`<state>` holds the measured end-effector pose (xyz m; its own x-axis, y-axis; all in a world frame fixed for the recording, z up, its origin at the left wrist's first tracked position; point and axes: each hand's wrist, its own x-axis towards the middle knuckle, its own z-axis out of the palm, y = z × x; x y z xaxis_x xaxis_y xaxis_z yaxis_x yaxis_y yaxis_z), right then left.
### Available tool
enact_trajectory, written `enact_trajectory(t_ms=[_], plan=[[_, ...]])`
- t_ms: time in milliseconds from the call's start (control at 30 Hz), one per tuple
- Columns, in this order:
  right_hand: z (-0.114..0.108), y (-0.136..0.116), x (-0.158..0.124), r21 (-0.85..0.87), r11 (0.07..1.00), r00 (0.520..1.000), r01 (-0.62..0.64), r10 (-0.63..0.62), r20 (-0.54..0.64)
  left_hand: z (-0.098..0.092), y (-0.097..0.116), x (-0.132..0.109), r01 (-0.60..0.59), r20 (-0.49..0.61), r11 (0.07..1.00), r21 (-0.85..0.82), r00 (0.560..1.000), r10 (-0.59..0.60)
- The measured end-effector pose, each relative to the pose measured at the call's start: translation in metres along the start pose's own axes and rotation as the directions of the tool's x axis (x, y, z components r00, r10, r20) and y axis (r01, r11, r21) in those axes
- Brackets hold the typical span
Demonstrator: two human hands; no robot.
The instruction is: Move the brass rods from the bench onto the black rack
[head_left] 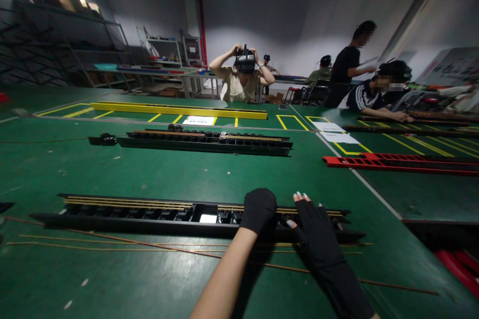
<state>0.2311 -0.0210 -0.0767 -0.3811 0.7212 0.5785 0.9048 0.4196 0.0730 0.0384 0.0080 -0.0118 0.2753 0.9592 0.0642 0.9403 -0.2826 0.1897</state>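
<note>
A long black channel-shaped rail point(123, 220) lies across the table before me, with a row of black blocks inside and thin brass-coloured rods point(127, 203) lying along it. Over its right half, my left hand point(259, 209), in a black glove, is curled into a fist; its fingertips and whatever they hold are hidden. Beside it, my right hand point(318, 227) wears a black fingerless glove and rests over the rail's right end, fingers stretched forward and thumb apart. Several loose thin rods point(149, 248) lie on the near side of the rail, partly under my forearms.
A second black rail point(205, 148) with rods lies farther back on the green table point(179, 174). Behind it is a yellow rail point(179, 111). Red rails point(396, 163) lie at right, near paper sheets point(333, 132). A person opposite point(243, 79) touches their headset; others work at right.
</note>
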Motion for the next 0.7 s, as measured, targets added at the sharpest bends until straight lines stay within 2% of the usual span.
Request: enact_trajectory(t_ms=[200, 333, 467, 700], plan=[[0.001, -0.002, 0.000, 0.007, 1.000, 1.000, -0.001, 0.001, -0.019, -0.001, 0.000, 0.001, 0.014, 0.007, 1.000, -0.009, 1.000, -0.014], [-0.004, 0.006, -0.002, 0.021, 0.999, 0.999, 0.030, -0.030, -0.025, -0.004, 0.002, -0.002, 0.012, 0.006, 1.000, -0.010, 1.000, -0.011], [-0.010, 0.018, -0.007, 0.002, 0.999, 0.999, -0.034, 0.034, -0.036, -0.004, 0.002, -0.003, 0.012, 0.005, 1.000, -0.010, 1.000, -0.012], [-0.006, 0.024, -0.013, -0.022, 0.999, 0.999, -0.046, 0.045, -0.022, -0.003, 0.001, -0.001, 0.007, 0.024, 1.000, -0.012, 1.000, -0.007]])
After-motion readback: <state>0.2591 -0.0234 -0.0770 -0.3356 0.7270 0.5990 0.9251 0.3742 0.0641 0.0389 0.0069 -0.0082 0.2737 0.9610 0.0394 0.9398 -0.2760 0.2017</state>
